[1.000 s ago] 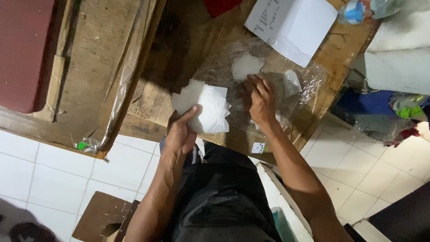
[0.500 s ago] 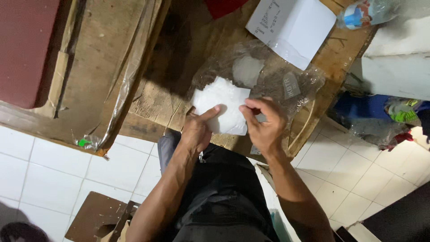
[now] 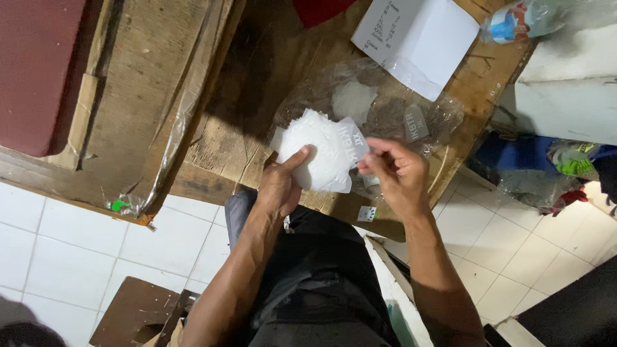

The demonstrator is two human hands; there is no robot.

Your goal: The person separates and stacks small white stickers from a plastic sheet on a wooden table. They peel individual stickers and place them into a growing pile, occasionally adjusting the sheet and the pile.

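My left hand (image 3: 281, 184) holds a stack of thin white label sheets (image 3: 321, 151) fanned out above the edge of a worn wooden table (image 3: 244, 96), thumb pressed on top. My right hand (image 3: 397, 175) pinches the stack's right edge between thumb and fingertips. Behind the stack lies a crumpled clear plastic bag (image 3: 385, 106) with a loose white sheet (image 3: 353, 100) and a small grey label (image 3: 415, 123) on it.
A white paper sheet (image 3: 418, 42) lies at the table's far side, a plastic bottle (image 3: 514, 19) at its right corner. A dark red cushion (image 3: 35, 71) sits left. White floor tiles (image 3: 77, 250) and a brown stool (image 3: 138, 315) are below.
My left hand lifted the white stack off the table and the right hand came from the plastic bag to pinch the stack's right edge. The sheets now fan out more.
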